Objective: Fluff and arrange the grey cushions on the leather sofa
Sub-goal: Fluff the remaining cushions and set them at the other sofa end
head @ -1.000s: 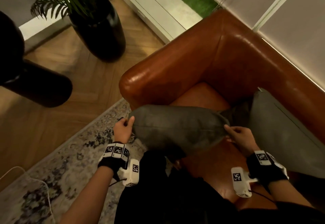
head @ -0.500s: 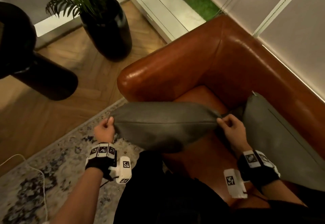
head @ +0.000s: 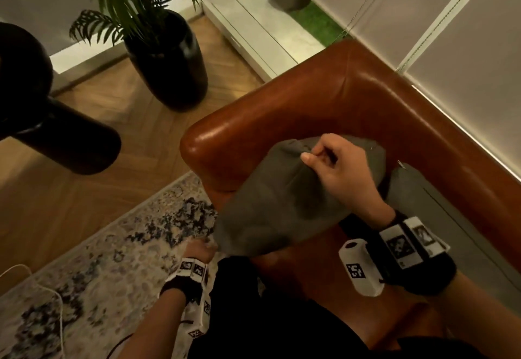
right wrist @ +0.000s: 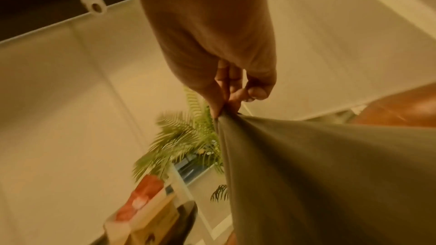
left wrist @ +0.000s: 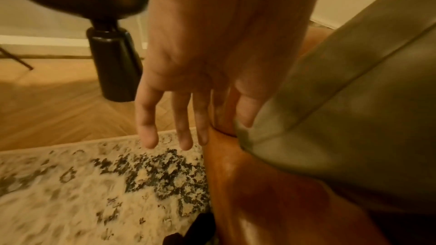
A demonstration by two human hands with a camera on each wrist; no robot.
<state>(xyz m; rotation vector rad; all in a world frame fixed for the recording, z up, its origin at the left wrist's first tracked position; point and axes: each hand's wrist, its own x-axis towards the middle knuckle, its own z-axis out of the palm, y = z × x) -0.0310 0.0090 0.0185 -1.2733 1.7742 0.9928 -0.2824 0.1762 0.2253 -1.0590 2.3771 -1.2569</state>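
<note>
A grey cushion (head: 276, 200) hangs tilted over the seat corner of the brown leather sofa (head: 296, 105), close to the armrest. My right hand (head: 310, 155) pinches its top corner between thumb and fingers, and the right wrist view shows the fabric (right wrist: 306, 174) pulled taut below that hand (right wrist: 226, 105). My left hand (head: 201, 248) is low at the cushion's bottom corner. In the left wrist view its fingers (left wrist: 184, 137) hang straight and spread, with the thumb beside the cushion corner (left wrist: 243, 137). A second grey cushion (head: 439, 217) leans on the sofa back at the right.
A palm in a tall black pot (head: 169, 57) stands on the wood floor left of the armrest. A black pedestal table (head: 64, 144) is further left. A patterned rug (head: 112, 260) with a white cable (head: 50, 296) lies in front. Pale blinds (head: 451, 34) hang behind the sofa.
The cushion was stretched level between both hands. My right hand has lifted its corner up toward the armrest, so the cushion now hangs tilted. My left hand has dropped and opened its fingers.
</note>
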